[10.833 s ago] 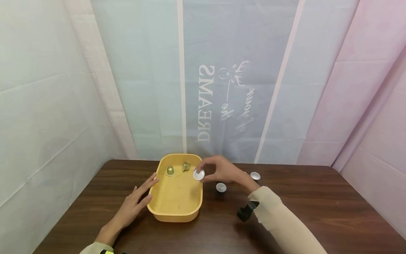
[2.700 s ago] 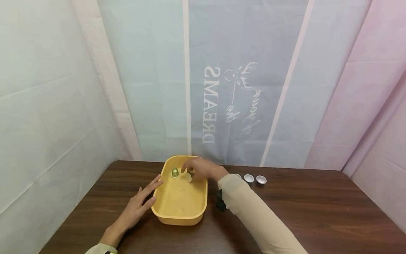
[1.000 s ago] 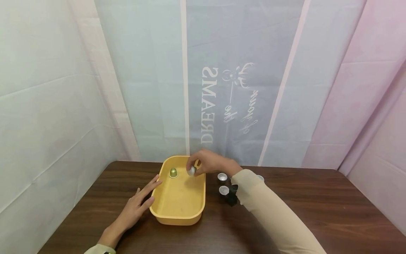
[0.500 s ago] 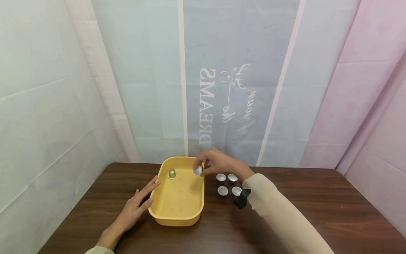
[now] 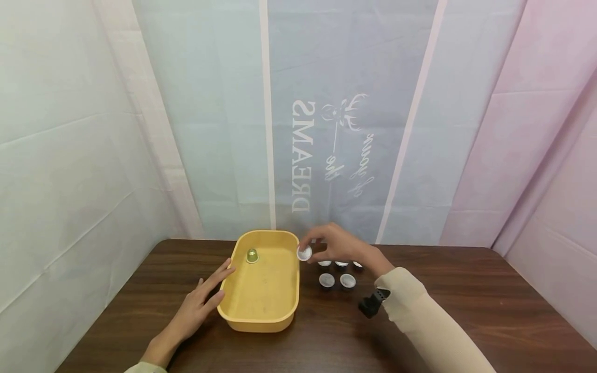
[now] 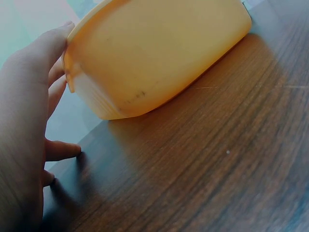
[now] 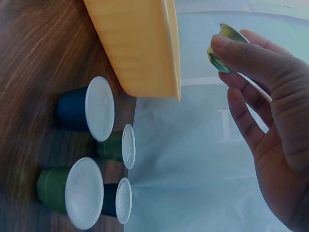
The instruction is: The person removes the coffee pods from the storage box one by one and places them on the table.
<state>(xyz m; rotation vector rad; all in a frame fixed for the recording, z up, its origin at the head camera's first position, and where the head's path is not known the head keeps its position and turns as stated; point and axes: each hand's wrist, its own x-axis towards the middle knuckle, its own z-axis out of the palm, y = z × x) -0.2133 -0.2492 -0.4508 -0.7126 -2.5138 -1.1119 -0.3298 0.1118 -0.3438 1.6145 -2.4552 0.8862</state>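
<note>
My right hand (image 5: 340, 244) pinches a green coffee capsule (image 5: 304, 253) between thumb and fingers, just over the right rim of the yellow plastic basin (image 5: 254, 324). In the right wrist view the capsule (image 7: 218, 59) shows its shiny green side. Straight fingers of my left hand (image 5: 193, 308) touch the basin's left rim. The left wrist view has the thumb and fingers along the basin wall (image 6: 159, 53), some fingertips on the table. One light green capsule (image 5: 252, 255) stands lid down inside the basin.
Several capsules stand lid up right of the basin, in rows, among them a front-left dark one (image 5: 327, 281) and a green one (image 7: 53, 188); my right hand partly covers the back row. The dark wooden table (image 5: 448, 305) meets a printed curtain (image 5: 224, 155) behind.
Earlier, two capsules were in the basin; my right hand took hold of one, raised it and carried it rightward to the rim. More capsules now stand on the table. The left hand has stayed put.
</note>
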